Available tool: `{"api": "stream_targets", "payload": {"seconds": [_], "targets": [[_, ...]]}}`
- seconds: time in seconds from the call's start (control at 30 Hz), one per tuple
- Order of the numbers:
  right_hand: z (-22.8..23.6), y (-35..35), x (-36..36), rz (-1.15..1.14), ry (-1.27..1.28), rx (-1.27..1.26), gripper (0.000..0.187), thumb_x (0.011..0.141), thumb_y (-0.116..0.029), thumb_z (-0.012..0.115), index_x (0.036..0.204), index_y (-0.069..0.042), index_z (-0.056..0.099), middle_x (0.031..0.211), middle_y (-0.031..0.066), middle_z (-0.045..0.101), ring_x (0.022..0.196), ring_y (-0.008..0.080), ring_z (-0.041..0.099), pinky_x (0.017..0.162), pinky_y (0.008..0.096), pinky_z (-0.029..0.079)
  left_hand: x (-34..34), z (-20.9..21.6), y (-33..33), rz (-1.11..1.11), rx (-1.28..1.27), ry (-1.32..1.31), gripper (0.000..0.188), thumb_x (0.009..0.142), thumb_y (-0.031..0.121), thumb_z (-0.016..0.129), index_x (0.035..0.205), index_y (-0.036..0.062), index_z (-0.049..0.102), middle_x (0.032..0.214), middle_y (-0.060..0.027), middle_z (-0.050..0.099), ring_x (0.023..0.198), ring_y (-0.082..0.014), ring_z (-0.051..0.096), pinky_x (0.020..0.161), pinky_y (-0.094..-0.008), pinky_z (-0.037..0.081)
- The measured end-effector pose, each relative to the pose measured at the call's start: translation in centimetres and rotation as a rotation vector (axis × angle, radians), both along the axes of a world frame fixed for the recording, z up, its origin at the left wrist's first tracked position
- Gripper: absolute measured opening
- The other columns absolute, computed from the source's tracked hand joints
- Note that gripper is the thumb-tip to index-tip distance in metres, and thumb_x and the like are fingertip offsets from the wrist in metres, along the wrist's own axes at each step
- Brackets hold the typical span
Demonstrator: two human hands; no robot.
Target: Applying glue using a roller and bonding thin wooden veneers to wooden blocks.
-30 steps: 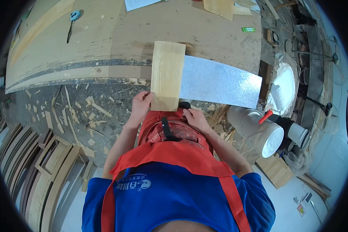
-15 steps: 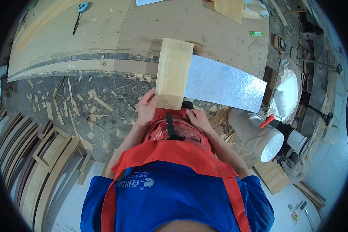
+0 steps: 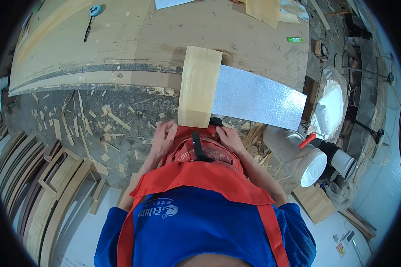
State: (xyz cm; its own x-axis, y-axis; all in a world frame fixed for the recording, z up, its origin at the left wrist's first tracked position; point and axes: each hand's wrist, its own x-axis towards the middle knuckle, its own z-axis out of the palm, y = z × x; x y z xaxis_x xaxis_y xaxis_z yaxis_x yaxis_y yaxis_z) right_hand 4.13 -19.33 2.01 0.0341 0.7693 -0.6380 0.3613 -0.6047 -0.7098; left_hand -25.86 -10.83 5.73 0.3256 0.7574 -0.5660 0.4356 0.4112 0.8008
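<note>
A pale wooden board (image 3: 199, 86) lies in front of me, lengthwise away from my body, its near end above my apron. Under its right side, a blue-grey speckled panel (image 3: 258, 97) reaches out to the right. My left hand (image 3: 165, 135) is just off the board's near left corner, its fingers curled inward; whether anything is in them is hidden. Near the board's near right corner, my right hand (image 3: 230, 138) is closed with its fingertips turned toward the red apron (image 3: 200, 173). What it holds, if anything, does not show.
A worktable (image 3: 165, 26) spans the far side, bearing a blue tape measure (image 3: 95, 10) and a small green level (image 3: 294, 39). White buckets (image 3: 314, 167) and a red-handled tool (image 3: 307, 140) are at right. Curved wooden frames (image 3: 64, 196) stand at left; wood scraps litter the floor (image 3: 107, 129).
My left hand has let go of the board's left edge and drawn back toward me, its fingers curling. The board has shifted very slightly nearer. My right hand has hardly moved.
</note>
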Motion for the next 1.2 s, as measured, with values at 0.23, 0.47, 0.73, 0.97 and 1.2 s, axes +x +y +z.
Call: {"api": "stream_targets", "payload": {"seconds": [0.23,0.47,0.73,0.97,1.2], "targets": [[-1.2,-1.4,0.5,-0.211,0.172,-0.12,0.044,0.112,-0.031,0.053,0.102,0.006,0.075,0.088,0.0128,0.078,0.079,0.0188,0.075,0.075,0.0337,0.059,-7.6,3.6,-5.1,-0.154,-0.043,-0.219,0.049,0.118,0.031,0.033,0.124,-0.0027,0.068,0.144,-0.0203,0.063,0.145,-0.0319,0.051,0.123,-0.0413,0.036],[-2.1,-2.4,1.5,-0.137,0.069,-0.046,0.045,0.109,-0.038,0.054,0.102,0.0,0.078,0.091,0.0216,0.077,0.087,0.0326,0.077,0.081,0.0415,0.058,-3.2,5.5,4.4,-0.635,0.569,0.204,0.047,0.102,0.021,0.061,0.145,0.0025,0.057,0.153,-0.0247,0.053,0.153,-0.04,0.038,0.126,-0.0522,0.031],[1.2,-3.1,2.0,-0.092,-0.047,-0.032,0.044,0.11,-0.034,0.053,0.101,0.003,0.076,0.091,0.018,0.077,0.087,0.0262,0.076,0.081,0.0385,0.058,12.8,-2.3,10.0,-0.697,1.032,0.359,0.086,0.094,0.044,0.07,0.156,-0.0083,0.04,0.166,-0.0246,0.037,0.159,-0.0388,0.028,0.13,-0.055,0.021],[0.8,-5.8,2.5,-0.121,-0.066,-0.048,0.044,0.11,-0.035,0.053,0.102,0.002,0.076,0.09,0.019,0.077,0.087,0.0304,0.076,0.082,0.041,0.058,15.8,-3.5,13.7,-0.656,1.13,0.448,0.09,0.095,0.05,0.068,0.156,-0.0096,0.039,0.167,-0.0256,0.035,0.159,-0.0401,0.027,0.131,-0.0556,0.017],[1.9,-5.7,3.7,-0.079,-0.147,-0.033,0.042,0.109,-0.034,0.053,0.101,0.002,0.073,0.092,0.0224,0.075,0.09,0.0371,0.074,0.08,0.045,0.057,13.6,-2.9,9.5,-0.744,1.076,0.443,0.09,0.097,0.055,0.064,0.156,-0.0095,0.04,0.167,-0.025,0.035,0.159,-0.0393,0.027,0.131,-0.0559,0.019]]}}
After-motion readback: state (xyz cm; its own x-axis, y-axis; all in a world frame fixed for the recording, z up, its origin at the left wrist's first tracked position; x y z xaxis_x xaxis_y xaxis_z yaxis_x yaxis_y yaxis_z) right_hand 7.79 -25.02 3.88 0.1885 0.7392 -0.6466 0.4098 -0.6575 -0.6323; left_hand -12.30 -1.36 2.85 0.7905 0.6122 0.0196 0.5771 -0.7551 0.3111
